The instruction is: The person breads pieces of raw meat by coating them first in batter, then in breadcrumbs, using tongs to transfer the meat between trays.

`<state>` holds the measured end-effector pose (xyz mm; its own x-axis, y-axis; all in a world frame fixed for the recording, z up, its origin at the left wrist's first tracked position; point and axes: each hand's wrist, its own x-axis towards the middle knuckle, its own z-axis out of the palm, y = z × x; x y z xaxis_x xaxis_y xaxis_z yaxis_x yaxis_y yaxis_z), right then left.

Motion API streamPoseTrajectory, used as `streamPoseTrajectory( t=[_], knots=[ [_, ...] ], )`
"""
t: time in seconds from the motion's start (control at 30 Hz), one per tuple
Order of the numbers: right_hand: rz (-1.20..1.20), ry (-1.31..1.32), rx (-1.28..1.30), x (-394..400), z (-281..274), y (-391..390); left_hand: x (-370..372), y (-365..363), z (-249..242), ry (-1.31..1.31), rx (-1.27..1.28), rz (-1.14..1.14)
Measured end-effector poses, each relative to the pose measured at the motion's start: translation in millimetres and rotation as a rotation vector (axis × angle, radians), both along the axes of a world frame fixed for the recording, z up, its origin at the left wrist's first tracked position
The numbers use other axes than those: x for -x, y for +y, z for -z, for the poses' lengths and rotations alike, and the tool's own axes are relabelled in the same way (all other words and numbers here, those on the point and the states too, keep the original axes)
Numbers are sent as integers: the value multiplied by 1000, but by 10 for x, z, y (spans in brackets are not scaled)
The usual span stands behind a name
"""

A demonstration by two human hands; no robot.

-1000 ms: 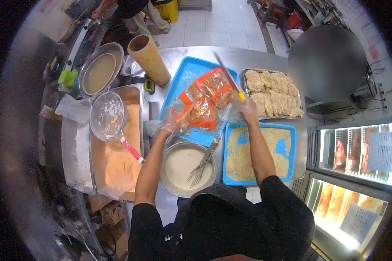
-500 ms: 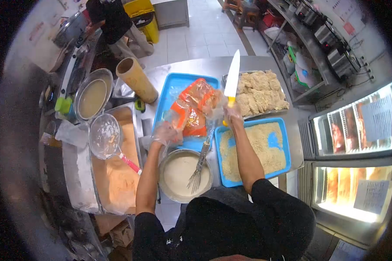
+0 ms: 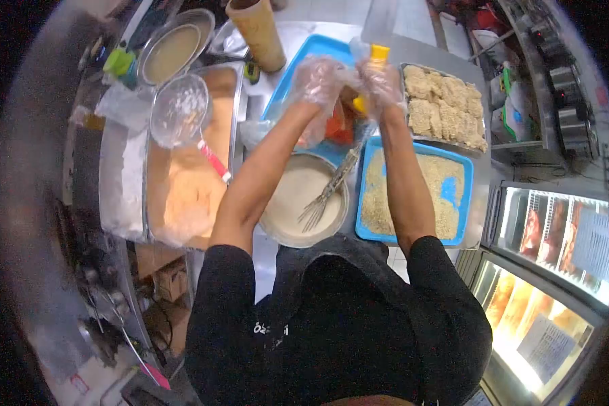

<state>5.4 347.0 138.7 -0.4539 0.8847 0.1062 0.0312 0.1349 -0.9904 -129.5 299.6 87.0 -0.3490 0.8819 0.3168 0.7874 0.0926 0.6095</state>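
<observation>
My right hand (image 3: 380, 82), in a clear plastic glove, grips a knife (image 3: 380, 53) by its yellow handle, with the blade pointing away from me. Close beside it on the left, my left hand (image 3: 318, 80), also gloved, is closed on the clear plastic of a red-orange food packet (image 3: 340, 127). The hands hide much of that packet, which lies over a blue tray (image 3: 277, 96). Below the hands, a whisk (image 3: 328, 193) leans in a bowl of pale batter (image 3: 294, 196).
At right, a blue tray of crumbs (image 3: 463, 196) sits below a tray of breaded pieces (image 3: 446, 108). A strainer (image 3: 180, 111) with a red handle rests over a pan of orange-tinted powder (image 3: 189, 203). Behind stand a brown cylinder (image 3: 258, 37) and a bowl of liquid (image 3: 172, 54). Lit display cabinets (image 3: 541, 298) line the right.
My left hand has moved from the packet's near left side to its far end, close to my right hand. The knife has moved farther away from me. The camera view has shifted.
</observation>
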Motion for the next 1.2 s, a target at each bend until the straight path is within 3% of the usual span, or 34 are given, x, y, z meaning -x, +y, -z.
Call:
streamPoseTrajectory(
  t=[0.07,0.1,0.13,0.23,0.27,0.33,0.4,0.47,0.57,0.67,0.77,0.9,1.03,1.1,1.2],
  knots=[
    [1,69,166,-94,-15,25,36,-14,-205,119,22,29],
    [6,106,245,-141,-28,48,30,-23,-343,317,-14,39],
    [12,123,259,-178,-52,63,30,-27,-413,519,-53,55],
    [49,182,290,-380,-186,74,199,147,-411,738,-42,193],
    [-13,121,217,-507,-267,85,234,191,-401,664,-69,167],
    [86,199,168,-795,-302,-49,329,275,-367,520,-118,118],
    [94,249,191,-1061,-222,17,557,531,-107,620,-197,49],
    [8,267,294,-1479,61,180,585,342,-476,825,-155,105],
    [133,-19,59,-2035,693,191,711,102,-734,983,-159,81],
    [-22,-42,155,-2254,515,-59,864,-133,-864,1091,-143,0],
    [-19,-540,-16,-2442,735,-14,1034,-289,-975,1201,-113,-98],
    [-325,-943,-88,-2239,288,-1,1260,-405,-1133,1362,-51,-247],
    [-487,-991,-16,-2210,560,174,1518,-509,-1322,1534,19,-391],
    [-543,-976,-179,-2151,468,190,1680,-528,-1442,1619,59,-473],
    [-514,-637,60,-2140,258,144,1887,-600,-1625,1717,109,-553]
  ],
)
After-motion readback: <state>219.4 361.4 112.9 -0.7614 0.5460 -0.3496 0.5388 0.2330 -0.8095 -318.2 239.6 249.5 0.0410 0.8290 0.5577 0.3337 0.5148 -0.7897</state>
